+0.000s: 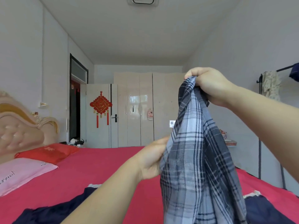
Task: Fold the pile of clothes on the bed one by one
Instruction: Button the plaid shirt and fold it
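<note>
Hanging nearest: one blue-and-white plaid shirt (199, 159), held up in the air above the bed (100, 172), its lower part running out of view at the bottom edge. Two hands on it.

Right hand (208, 84): raised high, grip closed tight, fingers curled over a bunched fold at the top of the shirt.

Left hand (152, 159): lower, at the shirt's left edge, grip closed on the cloth, fingertips hidden behind it.

Flat on the red sheet, either side of the shirt: two areas of navy cloth, a left navy patch (64, 209) and a right navy patch (265, 210), each with a bit of white trim. One garment or two, cannot tell.

Further up the bed, left side: two pillows, one pink pillow (22, 173) and one red pillow (48, 151) behind it, touching. One padded headboard (21, 130) behind them.

Right side of room: one clothes rack (260, 126) with two garments hung on it, a floral garment (271, 84) and a dark blue garment (294, 71).

Far end: one wardrobe (145, 110), pale glossy doors. One white door (98, 135) left of it, bearing one red knot ornament (101, 105).
</note>
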Motion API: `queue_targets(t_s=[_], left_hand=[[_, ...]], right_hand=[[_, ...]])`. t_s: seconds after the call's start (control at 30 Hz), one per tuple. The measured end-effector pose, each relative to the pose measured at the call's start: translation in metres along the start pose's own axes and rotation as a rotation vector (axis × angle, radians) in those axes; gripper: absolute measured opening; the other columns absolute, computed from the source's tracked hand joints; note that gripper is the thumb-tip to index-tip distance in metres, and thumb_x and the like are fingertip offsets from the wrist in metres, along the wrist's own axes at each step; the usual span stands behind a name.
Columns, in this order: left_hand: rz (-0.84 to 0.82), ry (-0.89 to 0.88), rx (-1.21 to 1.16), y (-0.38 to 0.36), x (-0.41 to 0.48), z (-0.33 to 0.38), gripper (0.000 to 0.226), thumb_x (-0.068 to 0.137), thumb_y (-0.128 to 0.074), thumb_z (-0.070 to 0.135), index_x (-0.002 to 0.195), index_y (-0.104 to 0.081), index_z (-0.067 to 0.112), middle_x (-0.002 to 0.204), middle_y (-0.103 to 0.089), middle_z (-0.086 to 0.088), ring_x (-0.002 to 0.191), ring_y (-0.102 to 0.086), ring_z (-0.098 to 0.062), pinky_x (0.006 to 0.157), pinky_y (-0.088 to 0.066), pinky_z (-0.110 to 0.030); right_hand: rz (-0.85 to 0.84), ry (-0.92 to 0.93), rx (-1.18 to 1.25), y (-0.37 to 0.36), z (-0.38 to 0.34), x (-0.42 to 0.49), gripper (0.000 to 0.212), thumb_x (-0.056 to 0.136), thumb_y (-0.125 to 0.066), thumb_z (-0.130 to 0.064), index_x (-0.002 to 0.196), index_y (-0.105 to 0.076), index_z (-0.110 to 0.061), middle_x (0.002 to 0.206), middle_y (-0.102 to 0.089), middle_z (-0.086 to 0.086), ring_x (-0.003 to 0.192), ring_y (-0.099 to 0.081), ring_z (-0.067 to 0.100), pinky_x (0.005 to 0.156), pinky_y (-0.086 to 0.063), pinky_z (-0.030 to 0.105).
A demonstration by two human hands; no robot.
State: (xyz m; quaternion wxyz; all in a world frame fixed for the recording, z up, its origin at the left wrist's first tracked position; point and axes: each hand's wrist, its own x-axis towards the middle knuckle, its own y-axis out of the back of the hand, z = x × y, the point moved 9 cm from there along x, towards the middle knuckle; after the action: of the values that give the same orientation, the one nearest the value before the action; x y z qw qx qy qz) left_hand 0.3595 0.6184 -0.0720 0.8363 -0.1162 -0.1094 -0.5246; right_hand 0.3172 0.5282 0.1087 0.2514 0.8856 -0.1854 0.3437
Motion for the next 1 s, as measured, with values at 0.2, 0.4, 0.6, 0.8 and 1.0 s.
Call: queue_targets(t_s=[0.2, 0.4, 0.6, 0.8, 1.0], left_hand=[[-0.062, 0.121, 0.455, -0.004, 0.003, -0.008, 0.023, 0.089, -0.05, -0.001, 0.106, -0.064, 0.008, 0.105, -0.068, -0.003, 0.099, -0.064, -0.015, 0.094, -0.05, -0.029], [0.311, -0.085, 0.535, 0.053, -0.018, 0.066, 0.022, 0.071, -0.065, 0.023, 0.081, -0.056, 0.006, 0.078, -0.066, -0.001, 0.072, -0.061, -0.015, 0.072, -0.051, -0.031], [0.789, -0.435, 0.871, 0.079, -0.054, 0.19, 0.034, 0.083, -0.066, 0.018, 0.06, -0.04, 0.019, 0.061, -0.052, 0.004, 0.059, -0.048, -0.013, 0.053, -0.037, -0.026], [0.982, -0.614, 1.437, 0.033, -0.057, 0.229, 0.038, 0.081, -0.063, 0.02, 0.06, -0.032, 0.021, 0.062, -0.042, 0.008, 0.066, -0.039, -0.017, 0.055, -0.023, -0.028], [1.027, -0.557, 1.598, 0.038, -0.056, 0.208, 0.034, 0.08, -0.066, 0.031, 0.068, -0.036, 0.022, 0.067, -0.045, 0.007, 0.075, -0.045, -0.024, 0.063, -0.03, -0.03]], right_hand=[[0.012, 0.01, -0.02, 0.01, -0.004, 0.0, 0.045, 0.073, -0.027, 0.015, 0.056, -0.052, -0.018, 0.042, -0.052, -0.005, 0.036, -0.048, 0.01, 0.038, -0.036, 0.012], [0.176, -0.055, -0.303, 0.049, 0.005, 0.001, 0.041, 0.074, -0.029, 0.007, 0.06, -0.058, -0.018, 0.063, -0.06, 0.002, 0.059, -0.054, 0.02, 0.055, -0.042, 0.025], [-0.044, -0.037, -0.965, 0.016, 0.022, -0.012, 0.037, 0.078, -0.04, 0.008, 0.106, -0.06, -0.005, 0.107, -0.061, 0.016, 0.101, -0.052, 0.031, 0.079, -0.04, 0.033], [-0.363, -0.027, -0.504, -0.072, 0.035, -0.045, 0.032, 0.085, -0.065, -0.029, 0.112, -0.051, -0.036, 0.102, -0.058, -0.013, 0.1, -0.056, 0.013, 0.089, -0.04, 0.026], [-0.125, 0.081, -0.672, -0.103, 0.033, -0.033, 0.011, 0.09, -0.047, -0.01, 0.083, -0.044, -0.017, 0.075, -0.048, -0.001, 0.071, -0.045, 0.02, 0.045, -0.032, 0.017]])
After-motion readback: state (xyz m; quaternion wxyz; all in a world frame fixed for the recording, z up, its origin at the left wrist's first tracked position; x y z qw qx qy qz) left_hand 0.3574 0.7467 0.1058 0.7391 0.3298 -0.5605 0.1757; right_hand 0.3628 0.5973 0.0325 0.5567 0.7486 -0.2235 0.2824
